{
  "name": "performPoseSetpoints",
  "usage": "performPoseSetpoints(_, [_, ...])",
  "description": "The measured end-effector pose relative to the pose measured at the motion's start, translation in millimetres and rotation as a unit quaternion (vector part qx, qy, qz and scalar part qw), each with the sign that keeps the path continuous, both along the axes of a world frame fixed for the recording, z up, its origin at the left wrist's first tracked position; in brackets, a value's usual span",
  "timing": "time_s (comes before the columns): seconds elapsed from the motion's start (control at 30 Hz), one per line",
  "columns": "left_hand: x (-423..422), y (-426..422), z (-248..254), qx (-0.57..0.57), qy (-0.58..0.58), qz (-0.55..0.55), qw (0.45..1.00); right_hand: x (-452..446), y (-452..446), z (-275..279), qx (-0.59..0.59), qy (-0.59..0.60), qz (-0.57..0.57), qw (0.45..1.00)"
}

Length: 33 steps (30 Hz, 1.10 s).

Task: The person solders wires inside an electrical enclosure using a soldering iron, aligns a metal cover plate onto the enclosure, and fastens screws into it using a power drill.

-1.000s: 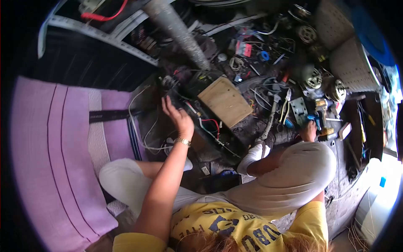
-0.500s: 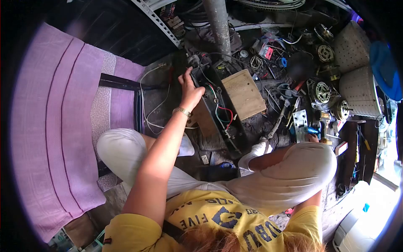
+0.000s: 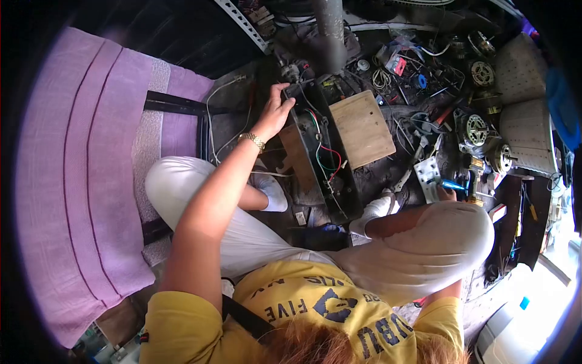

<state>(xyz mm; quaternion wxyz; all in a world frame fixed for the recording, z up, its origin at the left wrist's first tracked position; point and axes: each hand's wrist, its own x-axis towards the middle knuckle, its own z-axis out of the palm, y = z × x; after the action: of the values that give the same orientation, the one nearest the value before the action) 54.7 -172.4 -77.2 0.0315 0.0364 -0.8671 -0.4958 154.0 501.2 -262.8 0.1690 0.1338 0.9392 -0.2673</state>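
Observation:
My left hand, with a gold watch at the wrist, grips the upper left end of a long black metal housing. Red, green and white wires lie inside that housing. Beside it on the right is a square wooden board. My right hand is beyond my right knee, mostly hidden by it, next to a perforated metal plate and a blue-handled tool. Its fingers are too hidden to tell what they hold.
A grey post stands behind the housing. Motor parts, a yellow-black drill and scattered wires and tools lie at the right. Purple cloth covers something at the left. A white cable runs across the floor.
My left hand went from open above the floor to holding the black housing's end. The housing now stands clear of the wooden board's left side. The view has shifted.

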Motion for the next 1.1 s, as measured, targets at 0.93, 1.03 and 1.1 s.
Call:
performPoseSetpoints(0.93, [5.0,-9.3,9.0,0.056,-0.015,-0.02,0.998,-40.5,-77.6,86.1,-0.088,0.024,0.016,0.996])
performPoseSetpoints(1.03, [5.3,-8.0,11.0,0.086,-0.003,-0.015,0.996,-82.1,-81.5,122.1,-0.202,0.152,-0.022,0.967])
performPoseSetpoints(1.1, [5.0,-6.2,2.5,0.125,-0.002,-0.016,0.992,-122.7,-94.3,169.7,-0.275,0.228,-0.009,0.934])
